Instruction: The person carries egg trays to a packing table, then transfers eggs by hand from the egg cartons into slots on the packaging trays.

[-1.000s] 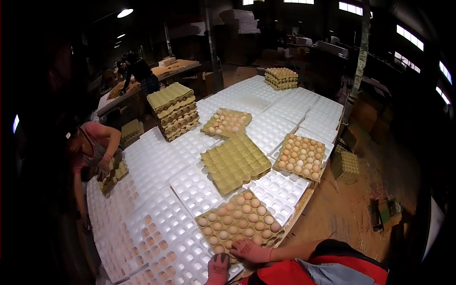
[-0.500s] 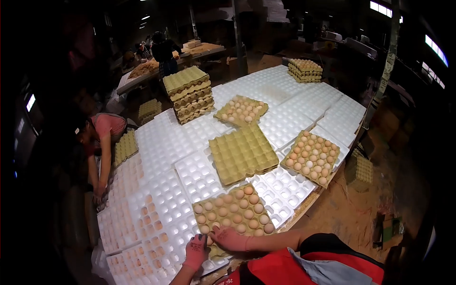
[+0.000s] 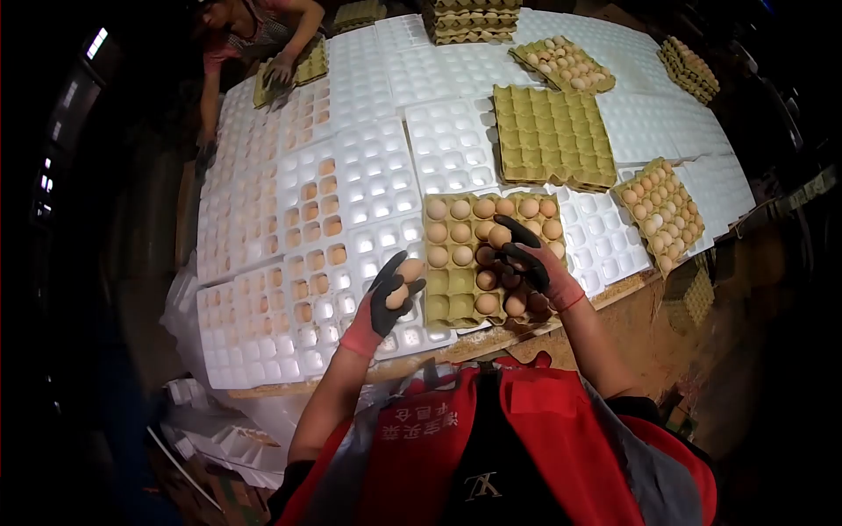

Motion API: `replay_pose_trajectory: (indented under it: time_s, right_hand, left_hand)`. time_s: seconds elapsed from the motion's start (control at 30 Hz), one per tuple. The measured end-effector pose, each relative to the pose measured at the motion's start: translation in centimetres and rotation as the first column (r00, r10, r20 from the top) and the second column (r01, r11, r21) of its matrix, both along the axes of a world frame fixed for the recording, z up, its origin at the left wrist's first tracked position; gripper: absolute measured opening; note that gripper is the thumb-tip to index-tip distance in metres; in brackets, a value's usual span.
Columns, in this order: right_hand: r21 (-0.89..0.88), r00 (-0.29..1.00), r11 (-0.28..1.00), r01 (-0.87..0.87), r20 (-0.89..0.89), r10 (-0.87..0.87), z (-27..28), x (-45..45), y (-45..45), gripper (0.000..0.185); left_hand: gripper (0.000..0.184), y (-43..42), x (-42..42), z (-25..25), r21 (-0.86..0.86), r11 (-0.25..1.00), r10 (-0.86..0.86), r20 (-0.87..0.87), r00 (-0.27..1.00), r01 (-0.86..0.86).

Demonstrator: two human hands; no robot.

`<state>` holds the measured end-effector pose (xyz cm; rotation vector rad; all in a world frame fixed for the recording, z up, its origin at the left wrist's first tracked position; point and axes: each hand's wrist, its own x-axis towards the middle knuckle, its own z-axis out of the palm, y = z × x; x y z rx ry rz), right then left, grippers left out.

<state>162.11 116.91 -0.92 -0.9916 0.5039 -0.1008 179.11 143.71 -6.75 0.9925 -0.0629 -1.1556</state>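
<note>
My left hand (image 3: pixel 379 309), in a red glove with dark fingers, curls around two brown eggs (image 3: pixel 410 270) just left of a pulp egg tray (image 3: pixel 448 294). Over the right half of that tray, my right hand (image 3: pixel 537 265) has its thumb and fingers around an egg (image 3: pixel 499 237). Whether other eggs are tucked in its fingers is hidden. Eggs fill much of this tray, while several cups at its near left are bare. White foam trays with square hollows (image 3: pixel 377 188) lie beneath and to the left, with eggs in some hollows (image 3: pixel 311 210).
A stack of bare pulp trays (image 3: pixel 554 136) lies beyond my right hand. Egg-filled trays (image 3: pixel 660 210) rest at the right edge and farther back (image 3: pixel 566 66). A taller tray stack (image 3: pixel 472 19) stands at the back. Another person (image 3: pixel 263 35) leans over the far left corner.
My view has tilted down. My left hand has lifted away from the tray's near edge with two eggs in it. My right hand has moved over the tray and taken hold of an egg.
</note>
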Motion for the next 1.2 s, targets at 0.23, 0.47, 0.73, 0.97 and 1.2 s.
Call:
replay_pose_trajectory:
  time_s: [0.23, 0.47, 0.73, 0.97, 1.2]
  right_hand:
    - [-0.864, 0.951, -0.407, -0.297, -0.306, -0.045, -7.2, 6.7, 3.7, 0.020]
    - [-0.723, 0.958, 0.633, -0.277, -0.259, 0.123, -1.5, 7.2, 2.3, 0.041]
    - [-0.936, 0.772, -0.203, -0.289, -0.353, 0.528, -6.9, 17.9, 20.9, 0.036]
    - [-0.933, 0.774, -0.231, -0.276, -0.358, 0.522, -8.6, 20.5, 21.5, 0.049]
    - [-0.986, 0.782, 0.100, -0.136, -0.045, 0.621, -9.2, 15.2, 24.7, 0.050]
  left_hand:
    - [0.046, -9.6, 0.9, -1.2, 0.716, 0.608, -0.769, 0.422, -0.481, -0.343]
    - [0.044, 0.0, 2.8, 1.3, 0.363, 0.929, -0.156, 0.545, 0.823, -0.065]
    - [0.042, 15.7, 3.9, -2.1, 0.480, 0.424, -0.530, 0.819, 0.219, -0.768]
    - [0.045, 18.3, 1.9, -1.4, 0.519, 0.552, -0.505, 0.831, 0.234, -0.653]
    - [0.046, 20.4, 0.7, -0.3, 0.627, 0.599, -0.571, 0.770, 0.284, -0.498]
